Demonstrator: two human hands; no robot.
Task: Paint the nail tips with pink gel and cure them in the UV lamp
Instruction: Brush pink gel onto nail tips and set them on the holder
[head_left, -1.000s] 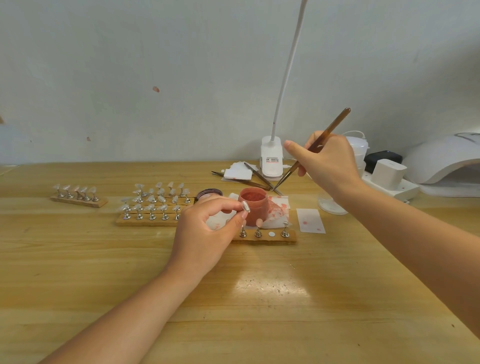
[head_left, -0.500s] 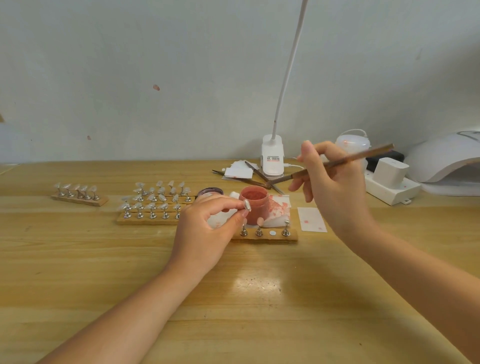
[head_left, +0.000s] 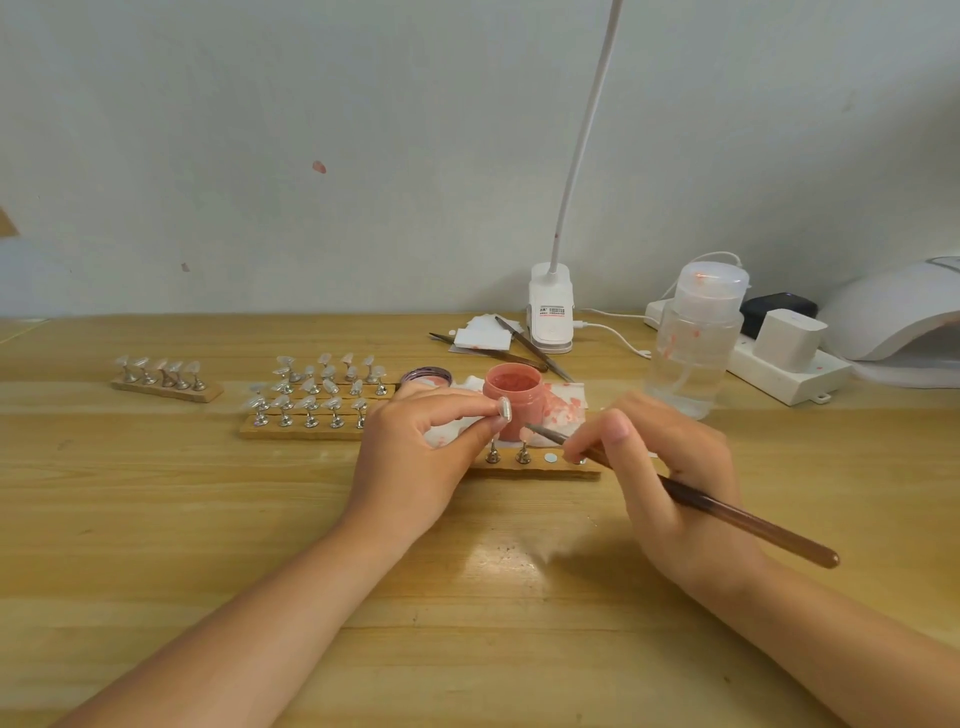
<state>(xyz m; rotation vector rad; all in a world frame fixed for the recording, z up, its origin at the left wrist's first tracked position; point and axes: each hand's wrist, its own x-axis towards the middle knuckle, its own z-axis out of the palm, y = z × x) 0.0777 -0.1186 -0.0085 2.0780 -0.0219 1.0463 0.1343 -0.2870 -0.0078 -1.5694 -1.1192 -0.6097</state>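
**Bright, even light; wide-angle bend**

Soft daylight-like light fills the scene. A glare patch sits on the table (head_left: 498, 558) at 6 o'clock. Shadows under the arms are faint. The far table edge bows. Small things at 9 o'clock look soft.

I see a pearly nail tip (head_left: 504, 408) pinched upright, open pink gel jar (head_left: 514, 399) just behind, brown brush (head_left: 691, 498) slanted, bristles beside tip, white UV lamp (head_left: 893, 317) far right.
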